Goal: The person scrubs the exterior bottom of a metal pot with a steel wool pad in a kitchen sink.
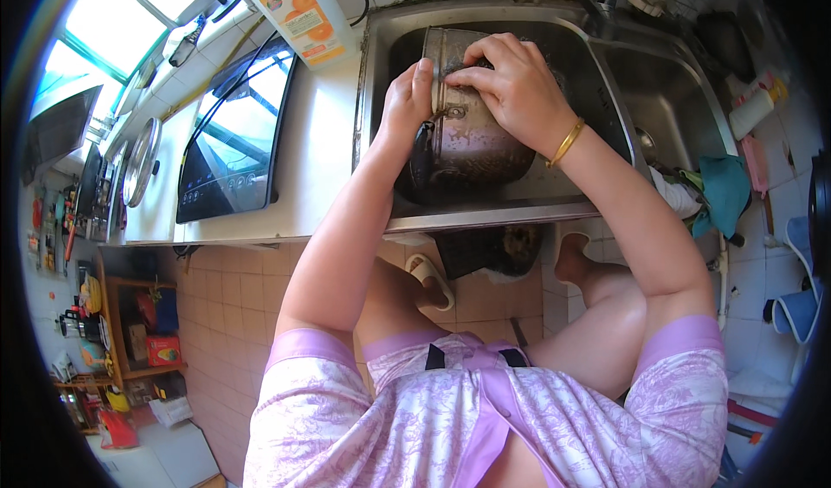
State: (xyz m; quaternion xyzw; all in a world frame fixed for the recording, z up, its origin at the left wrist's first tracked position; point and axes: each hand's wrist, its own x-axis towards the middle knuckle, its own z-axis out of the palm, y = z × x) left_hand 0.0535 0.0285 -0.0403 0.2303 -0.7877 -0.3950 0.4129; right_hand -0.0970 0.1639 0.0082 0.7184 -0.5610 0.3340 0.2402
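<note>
A metal pot [480, 144] with a black side handle [422, 154] lies tilted on its side in the left basin of a stainless steel sink [500, 210]. My left hand [410, 98] grips the pot's rim, thumb on top. Against the pot's wet outer wall, near the rim, my right hand [519, 82] presses its bent fingers on a small dark scrubber [477, 66], mostly hidden beneath them; its exact kind is unclear. Brownish marks and water drops show on the pot's wall.
Left of the sink stand a large plastic bottle [308, 17] and a black induction cooktop [240, 137], with a glass lid [141, 162] beyond. The second basin [669, 98] adjoins at right, with cloths [724, 193] over its near corner.
</note>
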